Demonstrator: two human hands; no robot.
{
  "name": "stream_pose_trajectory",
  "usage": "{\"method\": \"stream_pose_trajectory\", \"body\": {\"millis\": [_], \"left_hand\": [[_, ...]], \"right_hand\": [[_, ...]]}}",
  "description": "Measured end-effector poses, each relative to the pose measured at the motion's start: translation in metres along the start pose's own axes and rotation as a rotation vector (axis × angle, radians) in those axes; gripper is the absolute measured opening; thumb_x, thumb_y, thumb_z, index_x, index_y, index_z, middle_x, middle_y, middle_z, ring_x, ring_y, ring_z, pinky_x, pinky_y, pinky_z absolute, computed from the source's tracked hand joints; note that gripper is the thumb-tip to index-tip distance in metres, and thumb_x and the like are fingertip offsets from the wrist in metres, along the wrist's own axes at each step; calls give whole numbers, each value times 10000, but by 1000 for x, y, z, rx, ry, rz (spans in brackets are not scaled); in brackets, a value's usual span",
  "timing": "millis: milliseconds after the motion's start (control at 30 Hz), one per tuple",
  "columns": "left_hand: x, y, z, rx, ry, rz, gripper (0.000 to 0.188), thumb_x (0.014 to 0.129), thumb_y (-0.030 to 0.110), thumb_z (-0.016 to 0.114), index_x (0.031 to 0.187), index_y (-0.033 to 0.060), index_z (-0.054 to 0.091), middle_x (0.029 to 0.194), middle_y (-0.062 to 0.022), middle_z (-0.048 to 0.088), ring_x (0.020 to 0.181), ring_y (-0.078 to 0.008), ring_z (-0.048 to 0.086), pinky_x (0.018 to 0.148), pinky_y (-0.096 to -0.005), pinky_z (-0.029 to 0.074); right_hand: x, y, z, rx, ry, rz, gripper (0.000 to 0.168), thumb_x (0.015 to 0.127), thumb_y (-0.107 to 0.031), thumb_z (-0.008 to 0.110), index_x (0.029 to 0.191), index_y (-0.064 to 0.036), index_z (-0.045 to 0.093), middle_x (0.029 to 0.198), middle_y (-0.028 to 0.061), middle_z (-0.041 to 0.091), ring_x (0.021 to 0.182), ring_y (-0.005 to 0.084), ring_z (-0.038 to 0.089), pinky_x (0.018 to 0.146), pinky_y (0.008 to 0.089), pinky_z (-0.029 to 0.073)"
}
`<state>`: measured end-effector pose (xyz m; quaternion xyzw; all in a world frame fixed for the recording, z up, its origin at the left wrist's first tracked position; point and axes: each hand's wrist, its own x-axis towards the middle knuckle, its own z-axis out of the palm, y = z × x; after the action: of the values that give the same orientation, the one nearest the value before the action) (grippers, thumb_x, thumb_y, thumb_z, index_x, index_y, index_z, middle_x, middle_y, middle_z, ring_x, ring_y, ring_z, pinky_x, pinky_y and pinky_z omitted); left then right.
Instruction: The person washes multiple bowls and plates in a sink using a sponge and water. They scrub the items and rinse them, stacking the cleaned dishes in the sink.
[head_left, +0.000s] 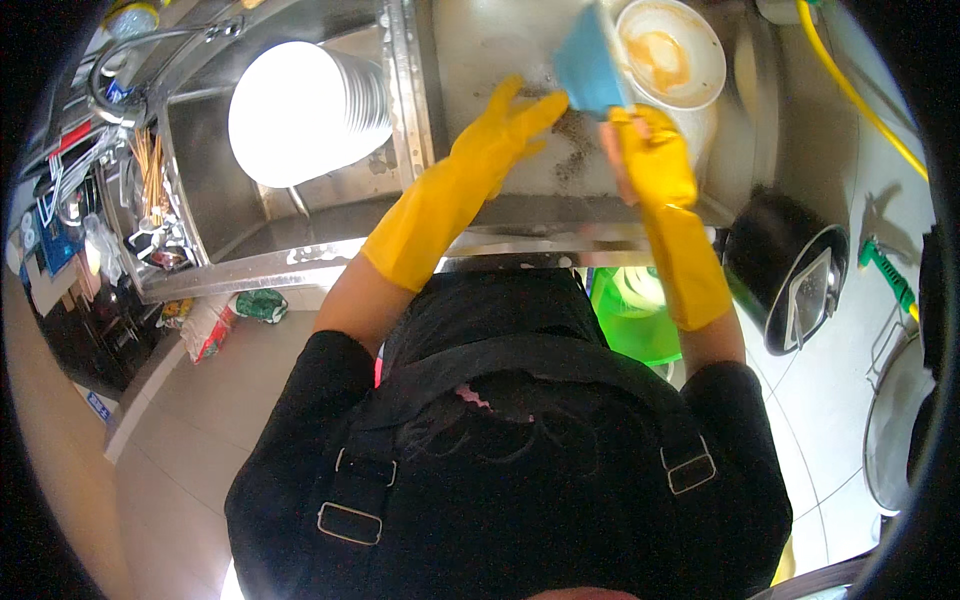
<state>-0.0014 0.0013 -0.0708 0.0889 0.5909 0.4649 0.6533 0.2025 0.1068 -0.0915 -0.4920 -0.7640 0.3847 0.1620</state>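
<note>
Both hands wear yellow rubber gloves. My right hand (656, 154) grips the rim of a blue bowl (589, 64), tipped on its side and blurred; something pinkish shows beside the palm, too unclear to name. My left hand (506, 127) has its fingers spread, the fingertips at the bowl's lower edge; whether they touch it I cannot tell. A white bowl (697, 79) with orange-brown residue sits just beyond my right hand. Below lies the stainless steel sink basin (480, 45), with dark food bits (574, 154) on its bottom.
A stack of white dishes (289, 112) lies sideways in the left basin, near a curved faucet (112, 112). Chopsticks and utensils (150, 180) stand at far left. Below the sink edge are a green tub (637, 330) and a black bin (772, 255). A yellow hose (855, 94) hangs right.
</note>
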Motion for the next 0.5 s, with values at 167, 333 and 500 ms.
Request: {"method": "stream_pose_trajectory", "body": {"millis": [167, 333, 500], "left_hand": [[48, -8, 15, 99, 272, -84, 1019, 732, 467, 793, 1518, 141, 234, 1360, -185, 464, 1170, -302, 528, 958, -470, 452], [111, -53, -17, 445, 409, 100, 956, 655, 385, 823, 1458, 112, 381, 1347, -190, 513, 1206, -310, 535, 972, -405, 468], [133, -70, -18, 353, 263, 165, 910, 625, 309, 841, 1421, 113, 445, 1298, -169, 555, 1177, -300, 550, 986, -384, 457]], "right_hand": [[-17, -6, 54, 328, -212, 183, 231, 904, -271, 592, 952, -68, 693, 821, 130, 688, 801, 343, 656, 719, 392, 518], [19, 52, 88, 299, -506, -15, 307, 906, -356, 634, 1016, -72, 669, 767, 60, 663, 666, 170, 616, 619, 307, 486], [51, 56, 81, 299, -365, 592, 343, 884, -360, 641, 1085, -83, 648, 956, 107, 682, 868, 228, 634, 777, 355, 505]]}}
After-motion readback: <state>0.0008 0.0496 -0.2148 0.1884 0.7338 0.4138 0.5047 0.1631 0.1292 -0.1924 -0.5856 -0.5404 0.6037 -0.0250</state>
